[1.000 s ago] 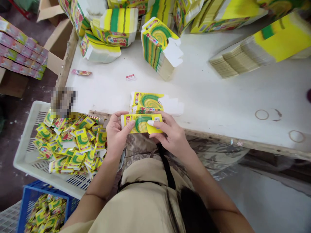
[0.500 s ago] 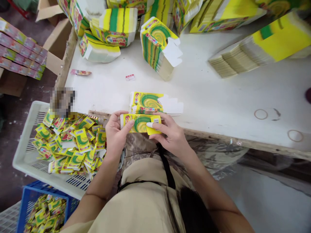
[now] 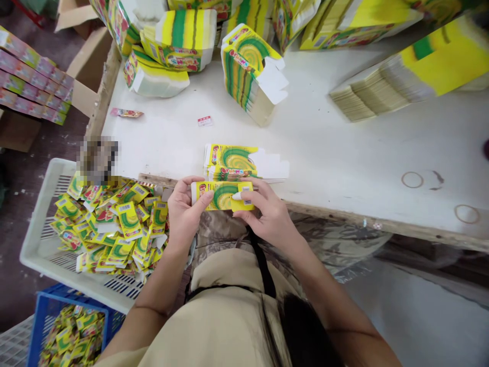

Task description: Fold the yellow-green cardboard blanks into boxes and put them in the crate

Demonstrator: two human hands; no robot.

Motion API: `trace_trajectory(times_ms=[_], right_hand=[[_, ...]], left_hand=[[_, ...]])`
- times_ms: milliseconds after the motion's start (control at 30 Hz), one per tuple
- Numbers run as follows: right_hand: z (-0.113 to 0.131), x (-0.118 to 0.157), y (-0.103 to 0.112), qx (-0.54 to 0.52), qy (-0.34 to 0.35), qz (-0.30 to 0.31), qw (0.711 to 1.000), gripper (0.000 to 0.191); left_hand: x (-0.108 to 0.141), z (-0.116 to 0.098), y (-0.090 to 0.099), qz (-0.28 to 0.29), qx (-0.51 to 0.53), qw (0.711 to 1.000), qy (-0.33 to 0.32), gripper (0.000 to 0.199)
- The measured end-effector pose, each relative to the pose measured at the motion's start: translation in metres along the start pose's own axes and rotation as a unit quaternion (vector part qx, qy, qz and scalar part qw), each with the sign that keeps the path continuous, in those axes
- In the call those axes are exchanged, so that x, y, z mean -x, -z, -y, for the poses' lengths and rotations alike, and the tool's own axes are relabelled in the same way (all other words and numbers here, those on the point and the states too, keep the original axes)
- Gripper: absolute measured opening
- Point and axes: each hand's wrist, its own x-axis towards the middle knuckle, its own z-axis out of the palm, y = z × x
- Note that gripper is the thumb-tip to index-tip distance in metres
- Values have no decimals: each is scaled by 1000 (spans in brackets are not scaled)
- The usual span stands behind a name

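Observation:
Both hands grip one small yellow-and-green carton (image 3: 221, 195) at the table's front edge. My left hand (image 3: 184, 209) is closed around its left end, thumb on the printed face. At the other end, my right hand (image 3: 267, 210) pinches the carton; a covered finger lies on the yellow flap with the barcode, which is now flat against the face. Just behind the carton lies a small stack of flat, unfolded cartons (image 3: 235, 159) with white flaps pointing right. The undersides of the carton and several fingertips are hidden.
Left of me, a white basket (image 3: 36, 224) holds many folded cartons, above a blue crate (image 3: 34, 326) of wrapped pieces. Bundles of flat cartons (image 3: 244, 76) stand at the back, with another long bundle (image 3: 385, 89) at right. Rubber bands (image 3: 466, 214) lie on the white tabletop (image 3: 344, 153).
The barcode flap, angled out at the carton's right end before, now lies level with the carton. Both hands keep their hold and have shifted only slightly.

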Motion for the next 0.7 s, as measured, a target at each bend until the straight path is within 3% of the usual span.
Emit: trace_trajectory(times_ms=[167,267,367,467,533,600,633,700], right_hand=[[3,1,-4,-40,-53,-64,996,51],[4,1,-7,-53,-78,-82,992,53],[4,1,-10,-73,-82,-72,991,61],[4,-2,-8,-99,-57,-28,993,82],[4,-4,-3,-97,-25,-7,995,88],[3,-7,3,-71,-7,-16,997,74],[2,-8,6,-55,-8,-29,998,60],[-1,-9,10,-28,-25,-65,997,33]], left_hand=[[2,-2,0,18,-7,1000,6,38],[3,-1,-1,11,1,1000,-1,37],[4,2,-3,8,14,1000,-5,36],[3,3,3,-5,-1,1000,-12,34],[2,0,21,-54,-49,997,-39,29],[0,-7,57,-149,-138,975,-86,24],[-2,-11,80,-207,-195,952,-109,23],[-4,-16,130,-313,-327,880,-146,24]])
